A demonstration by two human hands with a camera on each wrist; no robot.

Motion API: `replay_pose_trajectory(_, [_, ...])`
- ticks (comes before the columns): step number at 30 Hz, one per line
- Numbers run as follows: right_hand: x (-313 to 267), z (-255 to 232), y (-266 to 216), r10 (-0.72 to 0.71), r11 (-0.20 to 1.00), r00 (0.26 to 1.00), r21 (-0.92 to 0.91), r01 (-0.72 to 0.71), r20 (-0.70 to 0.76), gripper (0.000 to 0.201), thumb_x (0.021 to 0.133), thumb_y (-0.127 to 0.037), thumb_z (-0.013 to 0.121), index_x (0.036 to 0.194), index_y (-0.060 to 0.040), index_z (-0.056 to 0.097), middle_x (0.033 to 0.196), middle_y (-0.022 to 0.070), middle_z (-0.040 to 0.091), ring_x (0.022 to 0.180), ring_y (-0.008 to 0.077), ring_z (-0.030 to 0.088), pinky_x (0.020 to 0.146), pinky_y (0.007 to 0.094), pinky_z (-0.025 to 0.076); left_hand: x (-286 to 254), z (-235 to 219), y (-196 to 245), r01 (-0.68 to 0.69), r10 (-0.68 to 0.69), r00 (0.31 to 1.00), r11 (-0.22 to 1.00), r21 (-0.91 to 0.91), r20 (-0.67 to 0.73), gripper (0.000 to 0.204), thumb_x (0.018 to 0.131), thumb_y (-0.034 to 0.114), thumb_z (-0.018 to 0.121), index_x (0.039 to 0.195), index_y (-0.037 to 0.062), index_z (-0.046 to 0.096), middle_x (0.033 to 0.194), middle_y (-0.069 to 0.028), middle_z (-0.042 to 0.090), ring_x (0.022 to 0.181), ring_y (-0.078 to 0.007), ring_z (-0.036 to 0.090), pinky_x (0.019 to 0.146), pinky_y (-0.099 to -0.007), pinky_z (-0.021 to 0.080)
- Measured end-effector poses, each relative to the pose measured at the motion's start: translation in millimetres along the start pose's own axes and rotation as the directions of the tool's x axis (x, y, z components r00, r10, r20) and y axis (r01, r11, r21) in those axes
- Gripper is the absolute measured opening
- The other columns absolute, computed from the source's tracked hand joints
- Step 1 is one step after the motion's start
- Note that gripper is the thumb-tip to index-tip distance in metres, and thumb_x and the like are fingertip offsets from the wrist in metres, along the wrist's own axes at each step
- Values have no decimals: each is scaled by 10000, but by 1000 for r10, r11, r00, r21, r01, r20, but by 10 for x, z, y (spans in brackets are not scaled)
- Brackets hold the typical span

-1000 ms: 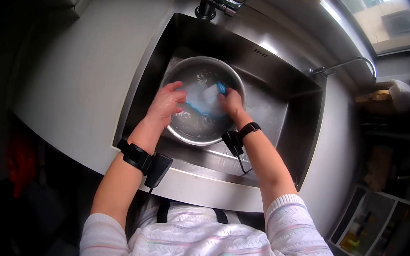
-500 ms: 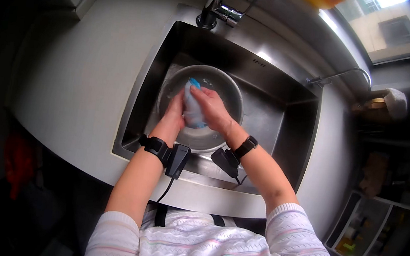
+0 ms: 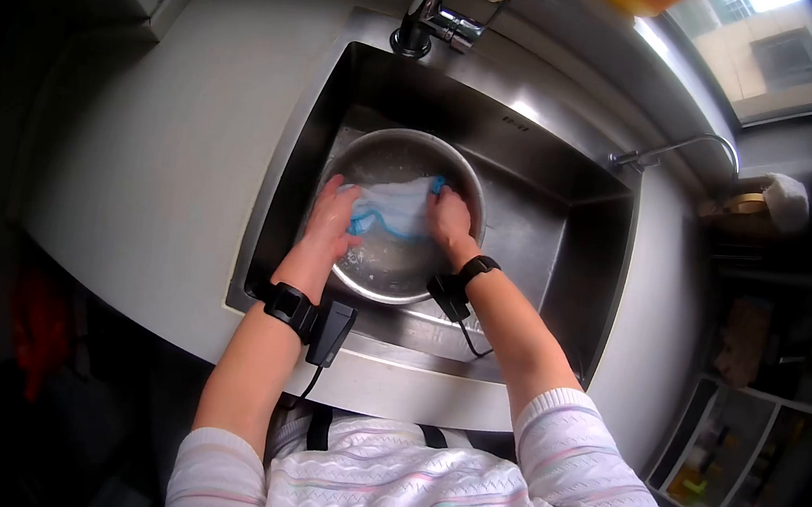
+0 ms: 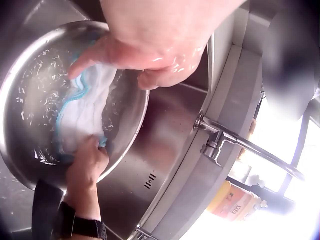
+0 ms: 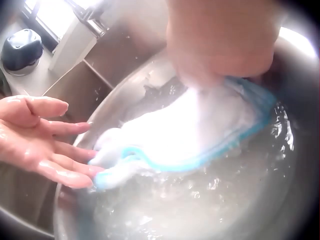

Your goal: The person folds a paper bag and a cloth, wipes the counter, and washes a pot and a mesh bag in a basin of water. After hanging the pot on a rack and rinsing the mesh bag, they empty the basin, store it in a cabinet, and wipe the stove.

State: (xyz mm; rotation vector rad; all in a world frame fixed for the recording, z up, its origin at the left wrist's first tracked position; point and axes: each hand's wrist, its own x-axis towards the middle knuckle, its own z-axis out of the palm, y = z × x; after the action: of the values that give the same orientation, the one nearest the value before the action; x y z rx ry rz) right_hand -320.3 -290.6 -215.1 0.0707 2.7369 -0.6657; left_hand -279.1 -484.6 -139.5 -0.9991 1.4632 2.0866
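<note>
A wet white cloth with blue edging (image 3: 393,205) is spread out in a round metal basin (image 3: 408,135) of water. My right hand (image 3: 451,221) grips its right end, bunching the blue edge between thumb and fingers, as the left wrist view shows of the right hand (image 4: 89,162). At the cloth's other end, my left hand (image 3: 331,218) has its fingers stretched and spread, palm turned up in the right wrist view. There the fingertips of the left hand (image 5: 42,145) meet the end of the cloth (image 5: 175,130). Both hands look wet.
The basin stands at the left of a steel sink (image 3: 526,237). A chrome faucet (image 3: 418,27) rises behind it, and a thin curved spout (image 3: 685,144) stands at the right. Pale countertop (image 3: 162,129) surrounds the sink. Cables hang from the wrist cameras.
Half a second ago both hands squeezed the cloth together. They have since parted; the left hand has spread its fingers, and the right has drawn the cloth out to the right.
</note>
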Motion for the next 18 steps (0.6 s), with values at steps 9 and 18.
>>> replay_pose_trajectory(9, [-183,-266,-332,-13,872,956,472,-132,291,314,842,-282,536,890,21,601,781,196,608,764,265,612,686,347,477,93,82,-95,187,-194,981,968,-168,-25,632,810,385,591,1332,152,321,1377,-153,272,1214,-478,269,816,-704,338])
replay_pose_trajectory(18, [-279,-241,-733,-130,991,991,42,129,23,283,871,-287,482,897,-35,607,848,233,618,824,418,576,732,458,464,445,148,-454,-95,118,992,939,-331,51,267,821,100,487,1058,14,576,982,-147,604,948,-261,580,829,-419,455])
